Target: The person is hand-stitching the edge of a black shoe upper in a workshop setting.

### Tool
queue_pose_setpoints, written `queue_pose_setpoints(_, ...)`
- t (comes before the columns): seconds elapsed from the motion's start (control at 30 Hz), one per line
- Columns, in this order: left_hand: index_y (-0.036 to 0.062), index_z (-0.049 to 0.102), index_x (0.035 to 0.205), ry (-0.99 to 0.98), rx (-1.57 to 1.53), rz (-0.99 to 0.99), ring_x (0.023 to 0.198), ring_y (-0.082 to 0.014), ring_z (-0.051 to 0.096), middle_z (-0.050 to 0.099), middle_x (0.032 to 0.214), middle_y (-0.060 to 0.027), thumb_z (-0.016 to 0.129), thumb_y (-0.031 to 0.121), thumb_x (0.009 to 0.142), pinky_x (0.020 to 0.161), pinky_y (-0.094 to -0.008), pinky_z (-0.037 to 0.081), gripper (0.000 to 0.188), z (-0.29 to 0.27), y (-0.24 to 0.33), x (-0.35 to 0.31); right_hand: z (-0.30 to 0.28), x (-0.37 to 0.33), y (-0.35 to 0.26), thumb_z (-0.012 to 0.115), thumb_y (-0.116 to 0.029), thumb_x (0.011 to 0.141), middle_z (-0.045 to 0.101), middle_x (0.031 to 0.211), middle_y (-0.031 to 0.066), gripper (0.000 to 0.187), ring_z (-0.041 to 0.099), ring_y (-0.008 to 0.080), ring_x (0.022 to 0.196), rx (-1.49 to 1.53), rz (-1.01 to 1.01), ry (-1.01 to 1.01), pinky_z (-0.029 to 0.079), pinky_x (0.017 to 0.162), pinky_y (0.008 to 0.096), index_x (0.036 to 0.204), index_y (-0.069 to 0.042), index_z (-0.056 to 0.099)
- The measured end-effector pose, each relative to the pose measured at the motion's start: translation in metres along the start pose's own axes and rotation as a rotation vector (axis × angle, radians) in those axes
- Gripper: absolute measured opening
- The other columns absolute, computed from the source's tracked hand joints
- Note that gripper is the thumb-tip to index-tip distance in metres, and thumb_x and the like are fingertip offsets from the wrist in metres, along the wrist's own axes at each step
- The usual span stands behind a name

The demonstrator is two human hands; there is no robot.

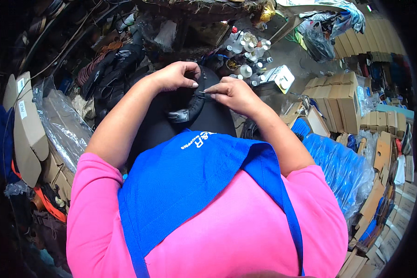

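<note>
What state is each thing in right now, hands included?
Left hand: curled at the black piece; exact grip unclear.
Right hand: pinched on the thin tool.
Thin tool: held, tip at the black piece.
Black piece: curved, glossy at its near end.
Blue apron: worn, creased.
White-topped bottles: clustered, mostly upright.
Blue bundle: wrapped in clear plastic.

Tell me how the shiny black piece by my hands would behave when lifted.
The shiny black piece probably keeps some shape, since its side holds a smooth curve. Its gloss suggests a smooth, perhaps slightly slippery surface.
</note>
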State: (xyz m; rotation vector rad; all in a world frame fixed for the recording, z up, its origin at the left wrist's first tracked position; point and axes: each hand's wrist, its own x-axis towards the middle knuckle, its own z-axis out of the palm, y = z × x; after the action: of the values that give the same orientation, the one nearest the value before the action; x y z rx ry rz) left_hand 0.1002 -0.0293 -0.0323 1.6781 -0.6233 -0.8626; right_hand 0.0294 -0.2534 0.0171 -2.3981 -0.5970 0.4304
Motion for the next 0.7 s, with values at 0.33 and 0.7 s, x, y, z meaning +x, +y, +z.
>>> queue_pose_setpoints(0.33, 0.0050, 0.068, 0.104, -0.089, 0.050, -0.025, 0.095, -0.0199, 0.058, 0.061, 0.097, -0.0085, 0.068, 0.012, 0.078, 0.085, -0.0316, 0.045, 0.027, -0.007, -0.002, -0.002, -0.002, 0.012, -0.014, 0.062, -0.016, 0.076, 0.062, 0.082, 0.0115, 0.021, 0.062, 0.0268, 0.081, -0.231, 0.034, -0.054, 0.050, 0.074, 0.0361, 0.094, -0.012, 0.072)
queue_pose_setpoints(0.7, 0.0060, 0.069, 0.104, -0.069, 0.095, -0.036, 0.093, -0.0182, 0.058, 0.061, 0.097, -0.0079, 0.068, 0.012, 0.078, 0.084, -0.0296, 0.046, 0.027, -0.005, 0.003, -0.007, 0.002, 0.016, -0.028, 0.064, -0.019, 0.073, 0.065, 0.081, 0.0117, 0.018, 0.064, 0.0297, 0.080, -0.292, 0.018, -0.026, 0.051, 0.076, 0.0376, 0.087, -0.010, 0.071)
